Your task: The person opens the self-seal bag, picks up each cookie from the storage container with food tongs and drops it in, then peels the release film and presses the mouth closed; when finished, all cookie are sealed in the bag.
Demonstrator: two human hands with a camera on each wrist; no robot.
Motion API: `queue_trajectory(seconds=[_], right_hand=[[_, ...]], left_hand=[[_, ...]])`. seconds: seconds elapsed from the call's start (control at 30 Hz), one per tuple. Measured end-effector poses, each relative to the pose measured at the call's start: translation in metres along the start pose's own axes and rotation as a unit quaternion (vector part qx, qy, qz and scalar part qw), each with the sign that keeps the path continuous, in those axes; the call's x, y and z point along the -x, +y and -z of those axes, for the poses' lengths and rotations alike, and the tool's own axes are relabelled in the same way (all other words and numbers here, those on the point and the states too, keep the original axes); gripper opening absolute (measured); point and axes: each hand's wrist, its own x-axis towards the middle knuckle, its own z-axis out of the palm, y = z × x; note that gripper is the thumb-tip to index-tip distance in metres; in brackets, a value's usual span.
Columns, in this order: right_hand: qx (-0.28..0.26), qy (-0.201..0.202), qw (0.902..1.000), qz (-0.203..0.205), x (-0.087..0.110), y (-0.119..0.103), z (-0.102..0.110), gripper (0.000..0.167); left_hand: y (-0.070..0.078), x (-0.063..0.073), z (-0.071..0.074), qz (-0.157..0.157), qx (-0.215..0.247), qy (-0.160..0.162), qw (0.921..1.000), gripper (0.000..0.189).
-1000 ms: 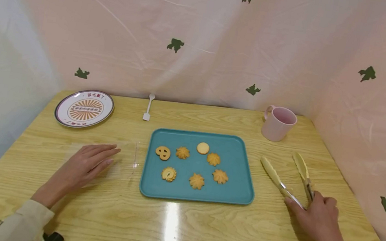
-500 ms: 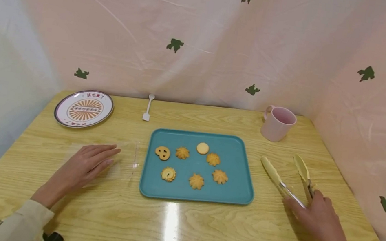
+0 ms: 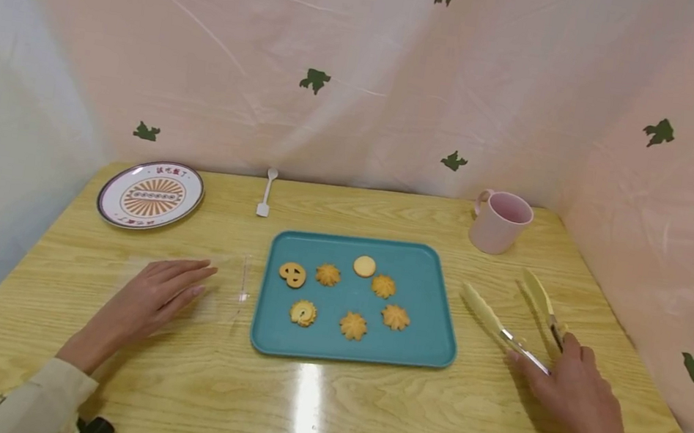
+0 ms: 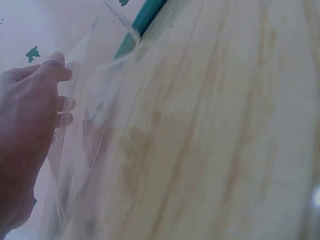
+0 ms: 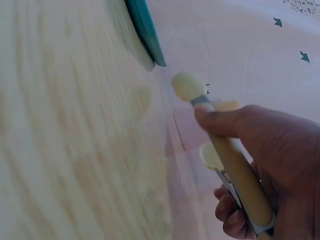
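My right hand (image 3: 582, 390) grips a pair of tongs (image 3: 534, 361), metal with cream tips, to the right of the tray. The tips are spread apart with nothing between them, and in the right wrist view the thumb lies along one arm of the tongs (image 5: 240, 175). At the left, my left hand (image 3: 152, 296) rests with fingers extended on a clear plastic container (image 3: 245, 280), hard to make out against the wood. In the left wrist view the fingers touch the container's transparent wall (image 4: 80, 75). Several cookies (image 3: 353, 326) lie spread on a teal tray (image 3: 428, 350) between the hands.
A patterned plate (image 3: 152, 195) stands at the back left. A small white double-ended spoon (image 3: 266, 194) lies behind the tray, and a pink mug (image 3: 495, 230) stands at the back right. A pink curtain (image 3: 372, 131) borders the wooden table (image 3: 215, 398).
The tongs' tips have shifted slightly left and a little toward the back, the right hand turning slightly with them. The left hand, tray and cookies have stayed put.
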Motion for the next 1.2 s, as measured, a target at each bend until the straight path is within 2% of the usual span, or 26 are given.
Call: queue_trajectory(seconds=[0.13,0.3,0.5,0.73,0.93,1.2], right_hand=[[0.0,0.004,0.9993,0.037,0.002,-0.002,0.0,0.104],[0.001,0.011,0.9979,0.064,0.006,-0.009,0.002,0.1],[-0.005,0.042,0.9931,0.109,0.012,-0.022,0.001,0.093],[0.01,0.079,0.9843,0.157,0.01,-0.038,-0.004,0.074],[0.038,0.086,0.978,0.186,0.004,-0.05,-0.007,0.076],[0.07,0.086,0.972,0.207,-0.006,-0.066,-0.007,0.076]], left_hand=[[0.0,0.0,-0.001,-0.001,0.001,0.002,1.0,0.04],[-0.001,0.0,-0.001,-0.002,0.003,0.002,1.0,0.039],[-0.001,0.0,-0.001,-0.002,0.002,0.0,1.0,0.04],[-0.001,-0.001,-0.001,-0.006,0.003,0.0,1.0,0.04],[-0.001,-0.001,-0.001,-0.011,0.002,0.001,0.9999,0.04],[0.001,-0.001,0.001,0.002,0.0,-0.01,0.9999,0.043]])
